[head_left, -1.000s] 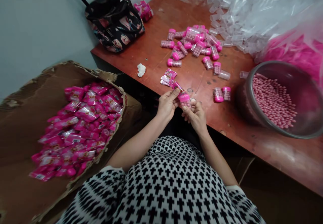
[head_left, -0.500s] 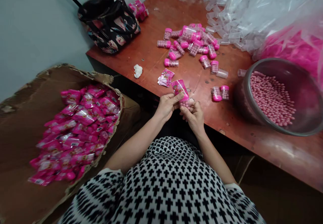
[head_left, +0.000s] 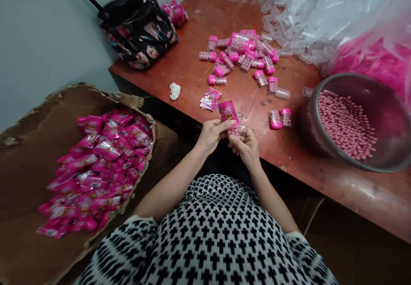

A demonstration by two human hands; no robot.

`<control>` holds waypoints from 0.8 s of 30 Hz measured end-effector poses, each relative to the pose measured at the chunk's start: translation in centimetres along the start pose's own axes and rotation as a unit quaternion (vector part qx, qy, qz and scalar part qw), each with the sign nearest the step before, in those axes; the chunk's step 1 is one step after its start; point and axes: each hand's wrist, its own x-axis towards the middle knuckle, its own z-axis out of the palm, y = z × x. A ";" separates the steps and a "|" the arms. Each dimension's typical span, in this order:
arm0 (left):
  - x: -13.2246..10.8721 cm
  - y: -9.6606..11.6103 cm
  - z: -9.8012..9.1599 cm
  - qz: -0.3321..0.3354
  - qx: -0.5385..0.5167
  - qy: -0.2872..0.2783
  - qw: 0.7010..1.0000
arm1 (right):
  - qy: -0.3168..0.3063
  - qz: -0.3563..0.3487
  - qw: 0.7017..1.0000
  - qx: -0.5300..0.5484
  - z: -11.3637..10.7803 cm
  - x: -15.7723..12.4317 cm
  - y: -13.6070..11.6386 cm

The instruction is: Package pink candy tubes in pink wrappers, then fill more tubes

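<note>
The reddish table (head_left: 199, 32) is running diagonally across the view, its near edge passing just beyond the forearms. The carton (head_left: 25, 182) is standing at the left, its ragged rim flanking the left forearm. The grey bowl (head_left: 390, 114) is sitting at the right, well apart from the hands, with tabletop showing between. The pile of bottles (head_left: 240, 43) is lying farther in, with more tabletop on the near side.

The left hand (head_left: 210, 137) is pinching the pink packet (head_left: 227, 110) low down, thumb on top. The right hand (head_left: 248, 144) is pinching the lower end of a bead-filled bottle (head_left: 234, 132). Both are meeting at the table edge, the bottle showing below the packet; whether it is inside, I cannot tell.

Compared with a second ago, the packet is now showing its printed face broadly instead of a narrow, slanted strip.
</note>
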 end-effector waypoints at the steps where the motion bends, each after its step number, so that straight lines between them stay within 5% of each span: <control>1: 0.0 0.2 -0.2 -0.001 0.006 -0.017 1.000 | -0.011 0.005 1.000 0.013 -0.1 0.0 0.1; 5: 0.1 0.8 -0.7 -0.015 0.056 -0.067 0.996 | -0.026 -0.004 0.999 0.026 -0.1 -0.2 0.5; 9: -0.3 0.1 -0.1 0.028 0.063 0.017 0.998 | 0.067 -0.088 0.993 -0.049 0.3 -0.3 0.5; 12: -0.8 -0.6 0.3 0.044 0.041 0.050 0.997 | 0.025 -0.052 0.998 -0.011 0.2 -0.2 0.3; 15: -0.9 -0.7 0.2 0.023 0.041 0.027 0.999 | -0.015 -0.005 0.999 0.037 0.0 -0.2 0.3; 21: -0.8 -0.3 -0.1 0.021 0.005 0.029 0.999 | 0.047 -0.081 0.995 -0.021 0.4 -0.7 0.6; 24: -0.9 -0.3 -0.2 0.013 0.011 0.017 1.000 | 0.029 -0.070 0.997 -0.017 0.3 -0.9 0.8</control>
